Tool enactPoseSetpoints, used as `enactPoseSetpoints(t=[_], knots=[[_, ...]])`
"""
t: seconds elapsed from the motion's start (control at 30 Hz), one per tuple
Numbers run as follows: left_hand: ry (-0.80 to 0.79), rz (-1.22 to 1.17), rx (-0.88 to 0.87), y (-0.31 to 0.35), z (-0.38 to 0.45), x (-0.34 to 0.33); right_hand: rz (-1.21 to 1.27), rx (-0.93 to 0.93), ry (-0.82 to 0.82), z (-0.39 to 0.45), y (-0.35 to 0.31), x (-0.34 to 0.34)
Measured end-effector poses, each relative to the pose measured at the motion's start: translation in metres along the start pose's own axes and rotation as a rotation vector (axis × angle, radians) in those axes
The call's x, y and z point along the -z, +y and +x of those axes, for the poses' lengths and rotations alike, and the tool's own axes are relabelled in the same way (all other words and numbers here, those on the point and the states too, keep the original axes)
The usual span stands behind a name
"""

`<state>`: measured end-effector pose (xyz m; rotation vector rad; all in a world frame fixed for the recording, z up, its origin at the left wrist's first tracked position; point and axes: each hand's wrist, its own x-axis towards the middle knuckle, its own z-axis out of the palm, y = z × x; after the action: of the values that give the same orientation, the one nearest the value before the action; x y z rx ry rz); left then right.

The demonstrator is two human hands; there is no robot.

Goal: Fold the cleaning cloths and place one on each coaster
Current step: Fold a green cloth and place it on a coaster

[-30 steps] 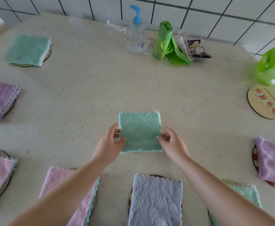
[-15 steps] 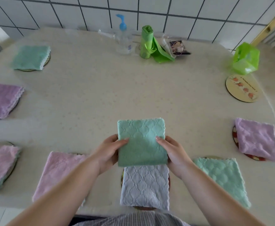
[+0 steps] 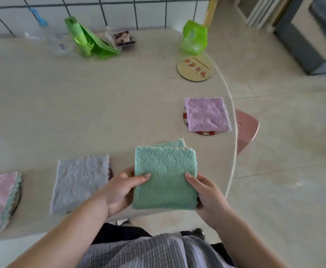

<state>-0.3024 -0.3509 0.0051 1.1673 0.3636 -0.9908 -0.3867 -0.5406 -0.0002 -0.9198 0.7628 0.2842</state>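
Step in hand: carrying a folded green cloth (image 3: 166, 176) to a coaster. The left hand (image 3: 119, 188) and right hand (image 3: 206, 192) each pinch a side edge, thumbs on top, holding the cloth above the near table (image 3: 80, 103) edge, over another green cloth (image 3: 174, 144) lying beneath. The bare coaster (image 3: 195, 68) stands far right; the next move likely calls for a reach there and a flat release. The cloth is square, quilted, with scalloped edges.

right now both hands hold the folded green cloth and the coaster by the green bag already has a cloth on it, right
Not quite. Both hands, left hand and right hand, do hold the green cloth, but the head view shows the coaster by the green bag bare, with no cloth on it.
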Motion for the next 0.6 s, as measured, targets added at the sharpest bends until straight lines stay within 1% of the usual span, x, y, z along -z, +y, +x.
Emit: enactPoseSetpoints(t=[0.17,0.3,0.43,0.6], knots=[[-0.013,0.023,0.061,-0.053,0.014,-0.094,0.016,0.016,0.059,-0.037,-0.021,0.098],[-0.022,0.031,0.104,-0.073,0.027,-0.146,0.038,0.008,0.097,-0.049,-0.034,0.153],[-0.004,0.056,0.088,-0.080,0.046,-0.175,0.042,-0.011,0.108,-0.045,-0.044,0.182],[0.026,0.057,0.078,-0.075,0.071,-0.188,0.001,-0.034,0.094,-0.025,-0.069,0.197]])
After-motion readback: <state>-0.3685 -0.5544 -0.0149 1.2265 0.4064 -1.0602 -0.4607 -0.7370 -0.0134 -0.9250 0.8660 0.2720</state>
